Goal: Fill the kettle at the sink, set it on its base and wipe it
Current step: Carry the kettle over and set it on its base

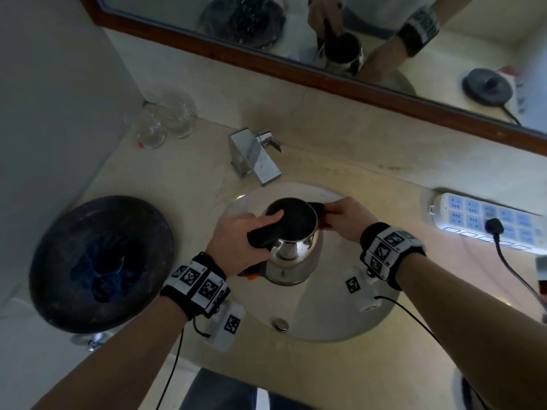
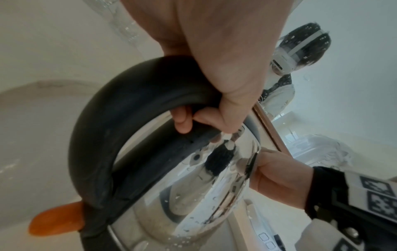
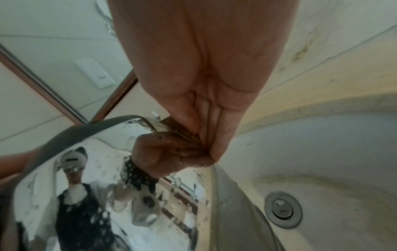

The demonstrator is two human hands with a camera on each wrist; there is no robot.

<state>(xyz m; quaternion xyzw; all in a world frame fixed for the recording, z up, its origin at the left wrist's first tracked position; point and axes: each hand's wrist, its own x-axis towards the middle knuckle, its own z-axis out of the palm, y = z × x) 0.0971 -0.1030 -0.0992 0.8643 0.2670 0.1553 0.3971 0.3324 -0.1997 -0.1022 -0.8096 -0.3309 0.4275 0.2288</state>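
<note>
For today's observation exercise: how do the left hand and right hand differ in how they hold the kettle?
The left hand wraps round the black handle; the right hand pinches the rim by the spout. The left hand sits on the kettle's near-left side, the right hand on its far-right. Both hold it over the sink.

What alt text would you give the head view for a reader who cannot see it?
Over a round white sink, the left hand grips the black handle of a steel kettle while the right hand holds its rim at the spout. A square chrome tap stands behind, a dark bowl at left, a power strip at right.
</note>
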